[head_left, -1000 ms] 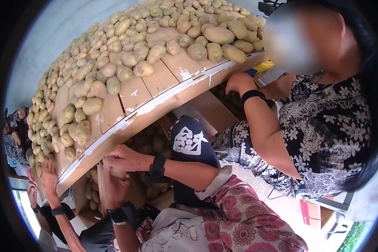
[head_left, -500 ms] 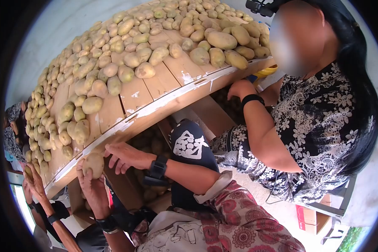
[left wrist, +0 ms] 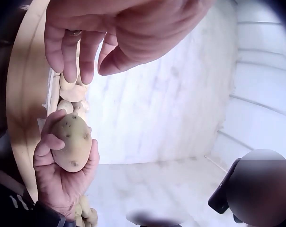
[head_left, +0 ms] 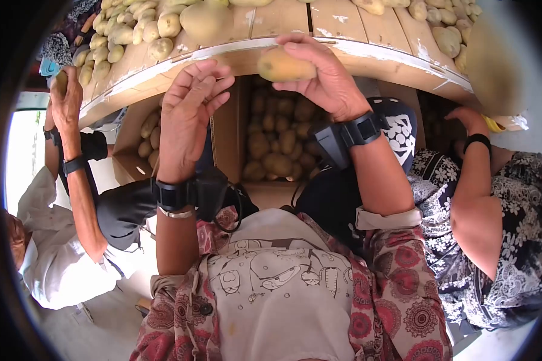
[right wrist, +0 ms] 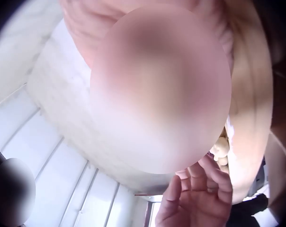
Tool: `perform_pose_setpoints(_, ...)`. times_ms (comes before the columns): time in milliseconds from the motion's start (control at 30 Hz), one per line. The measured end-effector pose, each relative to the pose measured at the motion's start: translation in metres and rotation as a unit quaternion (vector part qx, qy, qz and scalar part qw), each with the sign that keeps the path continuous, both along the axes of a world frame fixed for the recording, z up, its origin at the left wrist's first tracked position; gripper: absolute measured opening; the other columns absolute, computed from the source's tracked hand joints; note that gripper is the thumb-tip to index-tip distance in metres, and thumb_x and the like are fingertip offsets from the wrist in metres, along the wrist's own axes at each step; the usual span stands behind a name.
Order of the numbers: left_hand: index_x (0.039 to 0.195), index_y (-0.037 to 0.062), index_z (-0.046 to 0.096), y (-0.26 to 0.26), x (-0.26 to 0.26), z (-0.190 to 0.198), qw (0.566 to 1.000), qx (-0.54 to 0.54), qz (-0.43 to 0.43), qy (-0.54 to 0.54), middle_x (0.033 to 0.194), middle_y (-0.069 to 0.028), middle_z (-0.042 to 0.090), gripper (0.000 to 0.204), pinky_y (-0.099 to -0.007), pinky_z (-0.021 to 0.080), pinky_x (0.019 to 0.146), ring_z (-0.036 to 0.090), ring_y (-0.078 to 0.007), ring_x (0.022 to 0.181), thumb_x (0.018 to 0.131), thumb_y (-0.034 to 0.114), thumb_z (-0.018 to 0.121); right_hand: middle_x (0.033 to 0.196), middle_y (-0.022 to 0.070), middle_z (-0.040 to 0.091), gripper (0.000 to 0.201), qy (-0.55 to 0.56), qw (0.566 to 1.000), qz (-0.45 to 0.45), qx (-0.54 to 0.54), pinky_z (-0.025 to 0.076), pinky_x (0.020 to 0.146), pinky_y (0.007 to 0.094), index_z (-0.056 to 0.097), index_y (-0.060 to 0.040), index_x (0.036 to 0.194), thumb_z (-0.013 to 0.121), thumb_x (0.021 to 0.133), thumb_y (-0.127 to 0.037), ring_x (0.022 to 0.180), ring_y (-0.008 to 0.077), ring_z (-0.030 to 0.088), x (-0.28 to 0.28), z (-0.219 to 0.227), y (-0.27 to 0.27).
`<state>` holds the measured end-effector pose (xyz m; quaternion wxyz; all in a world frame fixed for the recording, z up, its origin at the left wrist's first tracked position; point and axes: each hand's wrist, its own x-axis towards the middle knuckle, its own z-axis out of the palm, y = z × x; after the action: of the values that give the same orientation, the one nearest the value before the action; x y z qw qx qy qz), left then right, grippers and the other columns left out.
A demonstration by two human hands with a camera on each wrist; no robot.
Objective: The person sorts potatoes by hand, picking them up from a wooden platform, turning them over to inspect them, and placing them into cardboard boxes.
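In the head view my right hand (head_left: 331,78) grips a yellowish oval potato (head_left: 286,65) in front of the wooden table edge (head_left: 247,57). The left wrist view shows that potato (left wrist: 73,142) from another side, with dark spots on its skin and the fingers wrapped round it. My left hand (head_left: 190,123) is held up a little to the left, fingers loosely bent with nothing in them. A blurred oval covers most of the right wrist view; my left palm (right wrist: 195,201) shows below it.
Many potatoes (head_left: 121,33) lie on the slatted table. Beneath its edge stands a cardboard box of potatoes (head_left: 271,144), with another box (head_left: 132,162) to its left. A person (head_left: 72,108) at left holds a potato; another person (head_left: 482,204) sits close on the right.
The potato that was in my left hand half a second ago is gone from it; my right hand now holds a potato. The head view has turned to face straight ahead.
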<state>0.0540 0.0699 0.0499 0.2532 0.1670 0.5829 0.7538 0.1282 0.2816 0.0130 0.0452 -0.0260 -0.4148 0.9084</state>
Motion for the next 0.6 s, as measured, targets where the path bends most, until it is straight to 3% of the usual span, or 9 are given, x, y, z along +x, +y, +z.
perform_pose_setpoints(233,0.115,0.0033,0.055,0.005,-0.002,0.0,1.0,0.001,-0.025,-0.02,0.106,-0.0101,0.062,0.024,-0.0283,0.048,0.083,0.062,-0.0184,0.098,0.092,0.011,0.053,0.105,0.007,0.062,0.026,-0.031,0.995,0.028,0.096,0.054,0.072,0.0318,0.056,-0.007,0.11,0.056,0.089,-0.023,0.092,0.0163,0.062,0.001,-0.002,0.001)
perform_pose_setpoints(300,0.115,0.0032,0.055,0.005,-0.004,-0.001,1.0,-0.001,-0.021,-0.02,0.106,-0.01,0.062,0.024,-0.0281,0.048,0.083,0.062,-0.0182,0.098,0.092,0.011,0.053,0.1,0.0051,0.063,0.023,0.02,0.98,0.051,0.192,0.051,0.074,0.0277,0.059,-0.0065,0.104,0.056,0.089,-0.023,0.089,0.0125,0.061,-0.004,-0.014,0.002)
perform_pose_setpoints(333,0.115,0.0032,0.055,0.004,-0.005,-0.001,1.0,-0.002,-0.021,-0.018,0.106,-0.01,0.062,0.024,-0.0279,0.048,0.082,0.062,-0.018,0.098,0.093,0.011,0.053,0.1,0.0051,0.063,0.023,0.021,0.98,0.055,0.191,0.051,0.074,0.0277,0.059,-0.0065,0.104,0.056,0.089,-0.023,0.089,0.0125,0.061,-0.006,-0.016,0.004)
perform_pose_setpoints(400,0.115,0.0032,0.055,0.002,-0.008,-0.001,1.0,-0.006,-0.018,-0.017,0.106,-0.01,0.062,0.024,-0.0278,0.048,0.082,0.062,-0.0178,0.097,0.093,0.011,0.053,0.094,0.0028,0.065,0.021,0.028,0.935,0.123,0.331,0.047,0.077,0.0245,0.062,-0.0067,0.097,0.056,0.089,-0.025,0.086,0.0086,0.059,-0.006,-0.02,0.011)
perform_pose_setpoints(433,0.115,0.0032,0.055,0.002,-0.009,-0.001,1.0,-0.009,-0.018,-0.016,0.106,-0.0099,0.062,0.024,-0.0278,0.048,0.082,0.062,-0.0176,0.097,0.093,0.011,0.052,0.088,0.002,0.065,0.022,-0.066,0.93,0.165,0.322,0.044,0.08,0.024,0.063,-0.0078,0.093,0.057,0.088,-0.028,0.082,0.0078,0.059,-0.001,-0.007,0.012)
perform_pose_setpoints(467,0.115,0.0032,0.055,0.003,-0.009,-0.001,1.0,-0.01,-0.018,-0.017,0.106,-0.0099,0.062,0.024,-0.0278,0.048,0.082,0.062,-0.0176,0.097,0.093,0.011,0.052,0.088,0.002,0.065,0.022,-0.067,0.93,0.165,0.321,0.044,0.08,0.024,0.063,-0.0078,0.093,0.057,0.088,-0.028,0.082,0.0078,0.059,0.001,-0.004,0.013)
perform_pose_setpoints(533,0.114,0.0031,0.055,0.002,-0.01,0.001,1.0,-0.017,-0.015,-0.021,0.106,-0.0098,0.062,0.023,-0.0277,0.048,0.082,0.061,-0.0172,0.096,0.093,0.012,0.052,0.086,0.0021,0.064,0.026,-0.197,0.917,0.142,0.317,0.046,0.079,0.0242,0.062,-0.0077,0.094,0.057,0.088,-0.033,0.081,0.0082,0.059,0.003,-0.001,0.015)
perform_pose_setpoints(600,0.112,0.0027,0.056,0.003,-0.01,0.003,1.0,-0.013,-0.009,-0.023,0.104,-0.0091,0.063,0.021,-0.026,0.049,0.08,0.062,-0.0159,0.094,0.092,0.009,0.052,0.087,0.0031,0.064,0.028,-0.192,0.927,0.117,0.301,0.047,0.078,0.0245,0.061,-0.0077,0.098,0.056,0.089,-0.033,0.081,0.0095,0.06,0.0,-0.005,0.017)
